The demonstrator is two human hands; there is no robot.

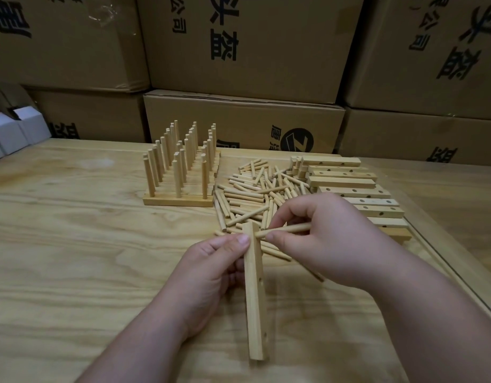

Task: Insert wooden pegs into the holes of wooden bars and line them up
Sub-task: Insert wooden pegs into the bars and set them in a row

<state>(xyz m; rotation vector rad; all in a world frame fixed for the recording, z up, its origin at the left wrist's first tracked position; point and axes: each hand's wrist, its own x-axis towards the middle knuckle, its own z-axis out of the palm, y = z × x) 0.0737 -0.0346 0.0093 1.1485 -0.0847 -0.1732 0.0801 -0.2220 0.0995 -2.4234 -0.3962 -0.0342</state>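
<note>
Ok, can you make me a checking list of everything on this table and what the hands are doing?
Surface: pale wooden table.
Job's things: finished row of wooden bars with upright pegs; loose pile of short wooden pegs; stack of empty drilled wooden bars.
Clutter: small white boxes at far left.
Grippers: left hand grips one drilled wooden bar; right hand pinches one wooden peg, tip at the bar.
Cables: nothing seen.
Surroundings: stacked brown cardboard cartons.
</note>
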